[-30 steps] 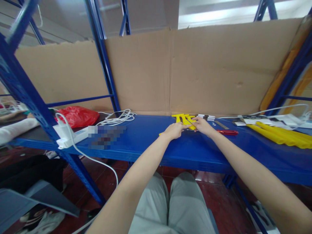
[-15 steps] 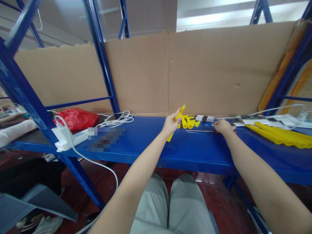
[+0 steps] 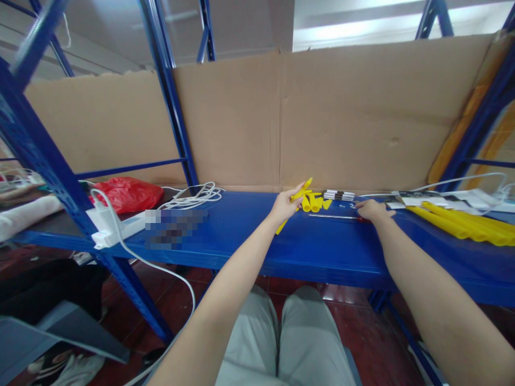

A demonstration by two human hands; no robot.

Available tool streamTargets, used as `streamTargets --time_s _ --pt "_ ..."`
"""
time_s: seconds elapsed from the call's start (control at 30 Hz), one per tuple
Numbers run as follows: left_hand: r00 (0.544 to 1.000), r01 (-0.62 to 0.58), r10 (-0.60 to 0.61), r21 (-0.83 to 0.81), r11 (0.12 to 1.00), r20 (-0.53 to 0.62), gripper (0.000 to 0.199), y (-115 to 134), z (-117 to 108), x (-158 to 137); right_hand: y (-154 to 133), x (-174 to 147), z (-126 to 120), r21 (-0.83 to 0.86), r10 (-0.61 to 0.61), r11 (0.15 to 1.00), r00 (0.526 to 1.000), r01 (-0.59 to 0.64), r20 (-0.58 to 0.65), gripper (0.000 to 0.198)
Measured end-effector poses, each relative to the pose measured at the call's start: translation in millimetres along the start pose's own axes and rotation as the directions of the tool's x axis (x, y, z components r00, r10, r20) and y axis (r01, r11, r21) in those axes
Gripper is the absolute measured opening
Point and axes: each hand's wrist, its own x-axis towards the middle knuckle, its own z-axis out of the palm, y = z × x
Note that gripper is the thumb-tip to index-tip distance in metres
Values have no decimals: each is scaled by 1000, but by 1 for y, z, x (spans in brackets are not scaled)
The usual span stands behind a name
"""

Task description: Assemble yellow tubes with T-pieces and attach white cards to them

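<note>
My left hand (image 3: 285,207) is closed around a long, thin yellow tube (image 3: 281,227), whose lower end shows below the palm and upper end beyond the fingers. Just past it lie several short yellow tube pieces (image 3: 314,202) and a yellow offcut (image 3: 327,204). On the shelf, my right hand (image 3: 373,209) has its fingers drawn together beside some tiny white bits (image 3: 341,206); whatever they grip is hidden. A screwdriver (image 3: 333,216) lies with its metal shaft pointing left, its red handle partly under that hand.
White sticks with black bands (image 3: 338,195) lie against the cardboard panel (image 3: 354,118). Long yellow tubes (image 3: 462,224) and papers are at the right. A white power strip (image 3: 131,225), coiled cable (image 3: 197,196) and red bag (image 3: 126,194) sit left, by a blue post (image 3: 177,128).
The top of the yellow tube in my left hand has tipped to the right. My right hand has shifted slightly right and covers more of the screwdriver's red handle.
</note>
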Motion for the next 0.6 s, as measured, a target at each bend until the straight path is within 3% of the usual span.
streamTargets --time_s 0.17,0.6 --pt "1000 23 -23 11 1000 12 49 5 1 -2 -3 -3 -4 -50 -4 999 997 8 72 36" --pt "1000 27 -28 46 999 10 46 7 1 -3 0 4 3 -34 -58 998 998 58 17 23"
